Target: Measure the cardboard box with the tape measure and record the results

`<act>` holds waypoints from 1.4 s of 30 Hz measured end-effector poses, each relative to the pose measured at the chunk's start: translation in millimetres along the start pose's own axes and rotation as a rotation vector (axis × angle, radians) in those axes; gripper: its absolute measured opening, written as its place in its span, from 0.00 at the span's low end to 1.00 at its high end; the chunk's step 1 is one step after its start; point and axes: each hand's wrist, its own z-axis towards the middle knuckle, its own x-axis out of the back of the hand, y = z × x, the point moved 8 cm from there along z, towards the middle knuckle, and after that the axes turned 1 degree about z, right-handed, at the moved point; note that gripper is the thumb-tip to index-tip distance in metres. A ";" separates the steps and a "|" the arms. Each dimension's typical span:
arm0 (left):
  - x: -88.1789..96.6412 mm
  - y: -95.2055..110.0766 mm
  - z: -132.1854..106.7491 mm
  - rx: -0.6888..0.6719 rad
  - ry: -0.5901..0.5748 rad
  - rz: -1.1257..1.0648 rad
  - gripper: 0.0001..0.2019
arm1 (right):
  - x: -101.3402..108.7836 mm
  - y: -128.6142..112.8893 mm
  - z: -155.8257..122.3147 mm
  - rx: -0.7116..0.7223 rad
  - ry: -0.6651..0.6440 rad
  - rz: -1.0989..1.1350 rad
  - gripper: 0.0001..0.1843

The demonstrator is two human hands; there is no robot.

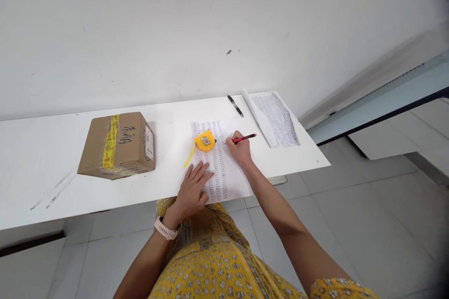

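My right hand [240,146] grips a red and black pen [245,138], its tip end down at a sheet of paper [235,180]. Columns of small handwritten marks cover the left part of this sheet, and the area by the pen is plain. My left hand [194,186] lies flat with fingers spread over the sheet's lower left edge. Just above those fingers, a yellow tape measure [205,141] rests on the paper, a short length of its yellow blade sticking out toward the lower left.
A taped cardboard box [119,145] stands on the white table [171,121] to the left. Toward the back lies a black and grey pen [235,105]. Farther right are densely written sheets [275,119], one partly curled. A white wall [157,32] runs behind the table.
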 end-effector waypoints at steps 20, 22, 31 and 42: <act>59.9 -26.1 70.3 0.218 0.339 -0.008 0.23 | -1.0 -4.0 -24.3 0.423 -0.112 -0.645 0.29; 56.0 -30.2 94.6 0.262 0.287 -0.024 0.29 | 2.8 -5.0 -26.9 0.409 -0.089 -0.594 0.25; 79.9 23.1 17.1 0.175 0.350 -0.742 0.46 | -10.9 -89.4 -68.3 0.065 -0.379 0.067 0.26; 121.8 0.4 -171.1 0.430 0.472 -1.078 0.43 | -142.6 -215.5 -111.8 0.185 -1.088 0.152 0.17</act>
